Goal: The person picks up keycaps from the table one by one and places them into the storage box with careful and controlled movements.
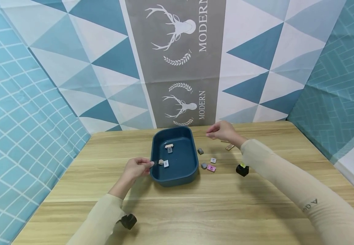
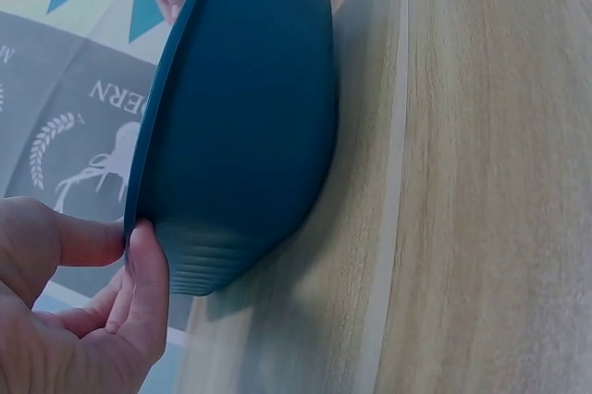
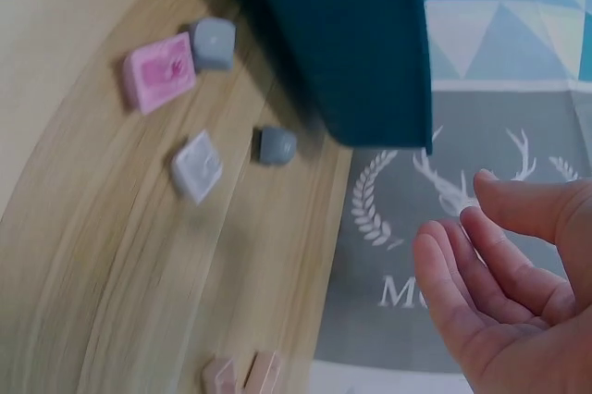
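Note:
My left hand [image 1: 136, 167] pinches the left rim of a dark blue plastic basin [image 1: 177, 181] between thumb and fingers. In the left wrist view, the thumb and fingertips press that basin's [image 2: 245, 89] thin edge from both sides. Inside the basin lie several small keycap-like pieces, among them a white piece [image 1: 166, 164] and a grey piece [image 1: 169, 150]. My right hand [image 1: 222, 131] hovers above the table, right of the basin's far end. In the right wrist view, the right hand [image 3: 509, 292] has loosely bent fingers with nothing between them.
Right of the basin lie a pink piece [image 3: 162, 70], a white piece [image 3: 197, 167] and two grey pieces, one of them a small grey cube [image 3: 277, 146]. Tan pieces [image 1: 230, 147] lie under the right forearm. A patterned cloth [image 1: 183, 68] rises behind the wooden table [image 1: 195, 217].

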### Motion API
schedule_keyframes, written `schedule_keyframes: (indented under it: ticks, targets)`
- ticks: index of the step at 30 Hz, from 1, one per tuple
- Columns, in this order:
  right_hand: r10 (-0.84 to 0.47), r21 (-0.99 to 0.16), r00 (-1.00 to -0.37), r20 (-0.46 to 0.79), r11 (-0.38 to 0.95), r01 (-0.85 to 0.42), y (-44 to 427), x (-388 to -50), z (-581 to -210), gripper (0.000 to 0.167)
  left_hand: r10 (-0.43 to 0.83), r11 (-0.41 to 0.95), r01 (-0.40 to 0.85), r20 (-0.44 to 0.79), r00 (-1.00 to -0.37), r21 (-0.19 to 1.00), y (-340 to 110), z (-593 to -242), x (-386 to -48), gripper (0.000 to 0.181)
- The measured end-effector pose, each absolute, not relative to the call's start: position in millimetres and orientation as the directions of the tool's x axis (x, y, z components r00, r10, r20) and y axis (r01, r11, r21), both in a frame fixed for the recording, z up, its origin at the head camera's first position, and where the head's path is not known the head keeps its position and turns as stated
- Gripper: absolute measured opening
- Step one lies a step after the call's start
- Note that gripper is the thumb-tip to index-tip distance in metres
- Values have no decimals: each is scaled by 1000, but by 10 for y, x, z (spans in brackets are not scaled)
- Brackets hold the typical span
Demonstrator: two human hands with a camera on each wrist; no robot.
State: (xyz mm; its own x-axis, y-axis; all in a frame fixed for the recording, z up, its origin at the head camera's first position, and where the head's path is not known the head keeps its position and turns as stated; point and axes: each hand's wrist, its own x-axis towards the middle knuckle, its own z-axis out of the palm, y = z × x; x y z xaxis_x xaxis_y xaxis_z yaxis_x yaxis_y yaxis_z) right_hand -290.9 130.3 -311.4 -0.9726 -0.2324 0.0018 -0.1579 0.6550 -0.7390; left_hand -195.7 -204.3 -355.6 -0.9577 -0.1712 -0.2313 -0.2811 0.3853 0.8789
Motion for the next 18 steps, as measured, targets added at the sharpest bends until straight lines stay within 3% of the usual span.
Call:
schedule_keyframes:
  ticks: [18]
  targets:
    - [-149,-749,-987,-63,661,-52,1859,-3049,-3332,29,-171,387,-304,-256,-951,871,-1984,-3515,-1981,23]
